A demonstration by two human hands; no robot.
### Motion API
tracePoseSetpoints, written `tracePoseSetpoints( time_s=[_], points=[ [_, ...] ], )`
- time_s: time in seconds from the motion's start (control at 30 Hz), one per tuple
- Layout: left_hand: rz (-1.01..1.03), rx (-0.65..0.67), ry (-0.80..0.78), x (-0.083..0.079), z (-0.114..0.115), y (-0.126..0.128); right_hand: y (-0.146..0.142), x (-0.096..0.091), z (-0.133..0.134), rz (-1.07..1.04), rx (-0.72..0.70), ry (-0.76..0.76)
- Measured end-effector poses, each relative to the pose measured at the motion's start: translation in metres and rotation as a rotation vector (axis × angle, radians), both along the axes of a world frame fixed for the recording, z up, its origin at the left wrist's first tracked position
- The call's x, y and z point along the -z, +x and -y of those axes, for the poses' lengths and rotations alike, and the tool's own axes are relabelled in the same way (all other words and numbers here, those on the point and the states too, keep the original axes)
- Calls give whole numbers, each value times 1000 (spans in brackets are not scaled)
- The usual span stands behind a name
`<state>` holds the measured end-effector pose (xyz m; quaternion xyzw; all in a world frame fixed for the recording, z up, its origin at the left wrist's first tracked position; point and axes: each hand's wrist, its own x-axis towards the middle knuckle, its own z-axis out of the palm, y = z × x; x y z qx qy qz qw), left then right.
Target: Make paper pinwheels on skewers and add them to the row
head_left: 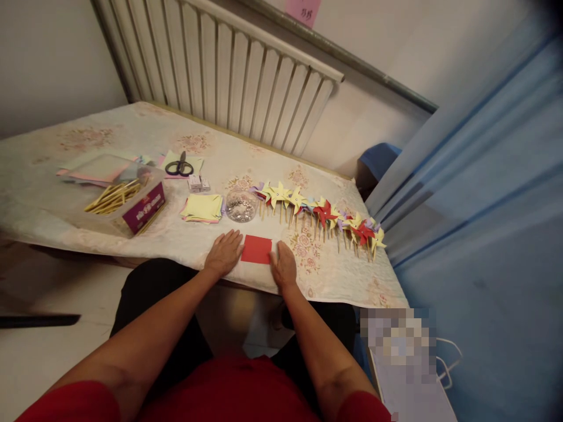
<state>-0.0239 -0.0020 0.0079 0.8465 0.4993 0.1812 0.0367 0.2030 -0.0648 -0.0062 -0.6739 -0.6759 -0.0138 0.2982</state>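
A red square of paper (256,249) lies flat on the cloth-covered table, close to its front edge. My left hand (223,253) rests palm down at the paper's left edge, fingers stretched out and thumb touching the paper. On the other side, my right hand (284,265) lies at the right edge, its thumb against the paper and its fingers set apart from the thumb. Just beyond are a stack of yellow and other coloured paper squares (203,207) and a clear round dish of small metal pins (241,207).
Several finished paper pinwheels (323,214) on sticks lie in a row to the right. At left are a plastic box (152,205) of wooden sticks, black scissors (180,167), small white boxes (199,184) and coloured sheets (99,169). A radiator (224,70) stands behind; a blue curtain (475,193) hangs right.
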Motion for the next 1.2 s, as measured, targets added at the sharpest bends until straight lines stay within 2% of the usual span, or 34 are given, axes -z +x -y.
tracePoseSetpoints(
  time_s=[0.2, 0.5, 0.63, 0.83, 1.0, 1.2],
  points=[
    [27, -21, 34, -1, 2, 0, 1, 1, 10, -120, 98, 142],
    [72, -27, 35, -3, 3, 0, -3, -6, 11, -127, 102, 100],
    [67, -43, 34, -12, 1, 4, -3, -5, 11, -117, 103, 106],
    [-24, -61, 8, -25, -20, 12, -4, -7, 13, -109, 94, 119],
    [-33, 16, 12, -20, -45, 13, -4, -8, 15, -112, 82, 110],
    [1, 37, -5, -16, -54, 16, -3, -9, 15, -99, 75, 113]
  ],
)
